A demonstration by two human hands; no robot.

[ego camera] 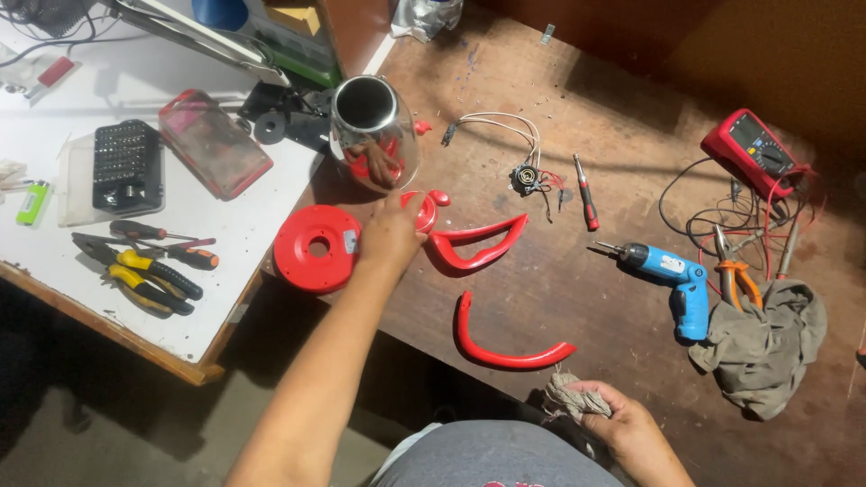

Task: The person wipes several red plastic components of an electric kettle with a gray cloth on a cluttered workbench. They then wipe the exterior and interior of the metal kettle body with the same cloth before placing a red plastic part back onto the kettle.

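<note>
The left hand [390,236] reaches forward over the brown workbench [577,298], its fingers curled around a small round red lid piece [422,212] just below the shiny steel kettle body [370,135], which stands upright with its mouth open. A red round base plate [316,248] lies just left of that hand, and two curved red handle shells [478,243] [505,347] lie to its right. The right hand [622,424], near the body, is closed around a wad of grey rag [566,397]. A blue cordless screwdriver [672,275] and a red multimeter [756,149] lie well apart to the right
</note>
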